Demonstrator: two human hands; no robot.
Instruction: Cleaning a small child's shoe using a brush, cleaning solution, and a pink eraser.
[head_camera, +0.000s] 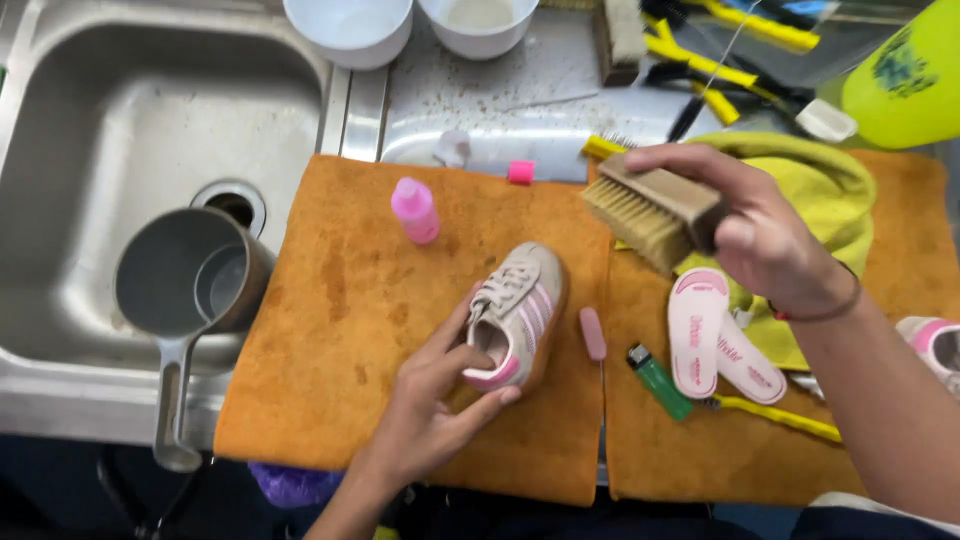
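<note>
Stainless-steel sink (60, 120) and draining surface (520, 100) carry two orange towels (340, 300), side by side. One grey metal saucepan (185, 285) sits in the basin; two white bowls (350, 30) stand behind. On the left towel, the left hand (440, 390) has its fingers closed around the heel of one small beige sneaker with pink stripes (520, 310). Above it, the right hand (770, 235) grips one wooden bristle brush (650, 210). Two pink insoles (715, 335), one pink bottle (415, 210) and one green lighter (658, 380) lie nearby.
</note>
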